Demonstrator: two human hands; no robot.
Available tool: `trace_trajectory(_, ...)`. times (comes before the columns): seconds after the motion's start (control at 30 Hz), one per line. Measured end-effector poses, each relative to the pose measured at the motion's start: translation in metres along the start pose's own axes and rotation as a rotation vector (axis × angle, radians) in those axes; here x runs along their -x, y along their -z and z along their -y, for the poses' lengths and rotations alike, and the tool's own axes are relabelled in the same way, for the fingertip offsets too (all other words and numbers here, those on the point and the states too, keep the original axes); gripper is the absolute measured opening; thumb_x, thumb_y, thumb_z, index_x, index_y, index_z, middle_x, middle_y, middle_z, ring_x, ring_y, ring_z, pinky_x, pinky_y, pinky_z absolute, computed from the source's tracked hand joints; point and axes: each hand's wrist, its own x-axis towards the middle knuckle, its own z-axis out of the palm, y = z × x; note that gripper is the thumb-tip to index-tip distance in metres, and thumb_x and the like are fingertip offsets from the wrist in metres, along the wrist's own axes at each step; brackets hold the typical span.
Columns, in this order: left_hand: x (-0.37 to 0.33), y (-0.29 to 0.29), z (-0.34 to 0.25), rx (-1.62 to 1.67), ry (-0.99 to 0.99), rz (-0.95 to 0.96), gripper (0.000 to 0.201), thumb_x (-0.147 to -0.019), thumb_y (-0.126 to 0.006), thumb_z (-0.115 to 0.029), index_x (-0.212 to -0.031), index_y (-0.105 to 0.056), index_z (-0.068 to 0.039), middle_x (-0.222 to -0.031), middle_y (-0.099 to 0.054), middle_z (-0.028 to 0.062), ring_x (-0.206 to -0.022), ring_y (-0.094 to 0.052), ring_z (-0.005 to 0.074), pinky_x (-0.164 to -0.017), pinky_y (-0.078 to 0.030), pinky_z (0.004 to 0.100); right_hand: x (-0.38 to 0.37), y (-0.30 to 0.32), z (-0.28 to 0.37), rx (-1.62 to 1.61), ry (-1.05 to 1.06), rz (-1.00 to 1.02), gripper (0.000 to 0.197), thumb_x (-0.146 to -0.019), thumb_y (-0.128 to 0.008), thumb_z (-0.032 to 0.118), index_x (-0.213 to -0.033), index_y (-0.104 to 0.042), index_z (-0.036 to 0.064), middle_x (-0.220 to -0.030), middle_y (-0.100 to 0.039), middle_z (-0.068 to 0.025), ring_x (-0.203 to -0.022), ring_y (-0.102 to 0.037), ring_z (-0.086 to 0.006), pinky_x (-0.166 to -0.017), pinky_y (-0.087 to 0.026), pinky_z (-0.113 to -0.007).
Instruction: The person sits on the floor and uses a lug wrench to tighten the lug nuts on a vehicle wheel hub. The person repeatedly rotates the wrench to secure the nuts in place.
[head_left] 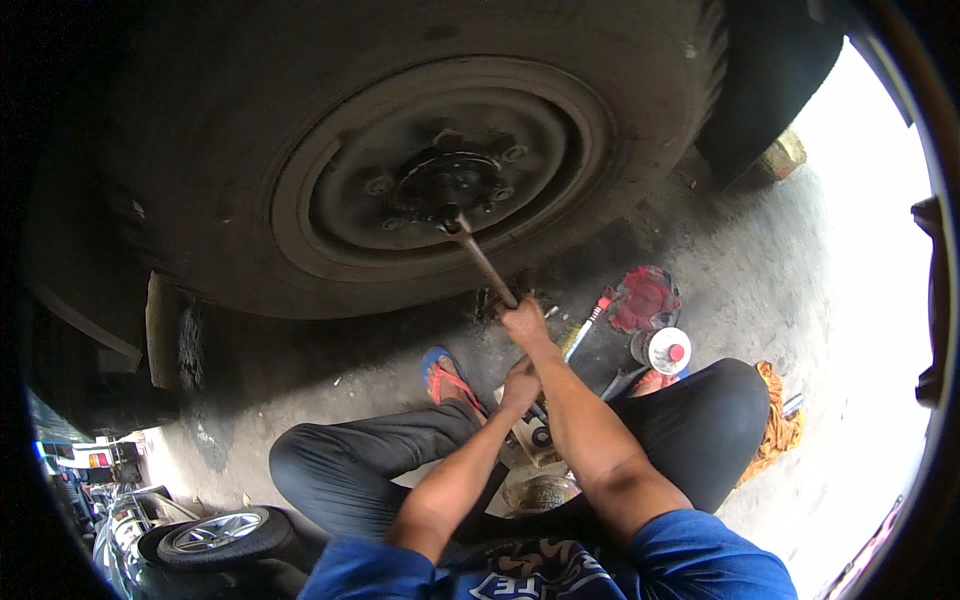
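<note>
A large dark wheel (440,30) with a tyre and a dusty steel rim fills the upper part of the view. At its hub, a long-handled wrench (484,262) sits with its head against the lower hub fittings. My right hand (525,322) is closed around the near end of the wrench handle. Close to my right forearm, my left hand (520,386) is curled with its fingers folded; what lies inside it is hidden. A dark rod shows just below that hand, and I cannot tell whether the hand holds it.
On the floor to the right lie a red-ended tool (590,328), a crumpled red cloth (645,298), a white-topped bottle with a red cap (668,352) and an orange cloth (775,425). A jar (540,492) stands between my legs. A silver-spoked wheel (220,532) lies at lower left.
</note>
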Motion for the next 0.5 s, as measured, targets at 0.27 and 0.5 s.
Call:
trace_trajectory(0.27,-0.057,0.029,0.014,1.508,0.040,-0.158,0.074,-0.101,-0.027,-0.062,-0.144,-0.041,-0.003,-0.133,-0.056,0.0157,-0.121,-0.055,0.0321,-0.109,-0.042,0.0413,0.018,-0.020,0.015,-0.511,-0.111,0.153,0.043,-0.083,-0.076,0.037,-0.102,-0.072,-0.0015,-0.089,-0.070,-0.0118,-0.084,-0.063,-0.0221,-0.079,-0.049,-0.037)
trace_trajectory(0.5,0.013,0.201,0.033,1.677,-0.330,-0.459,0.054,-0.097,-0.036,-0.042,-0.132,-0.056,-0.007,-0.132,-0.060,0.0150,-0.122,-0.056,0.0317,-0.108,-0.042,0.0499,0.069,-0.120,0.093,-0.856,-0.174,0.550,0.041,-0.087,-0.073,0.030,-0.118,-0.068,0.0033,-0.104,-0.069,-0.0044,-0.091,-0.061,-0.0171,-0.083,-0.049,-0.032)
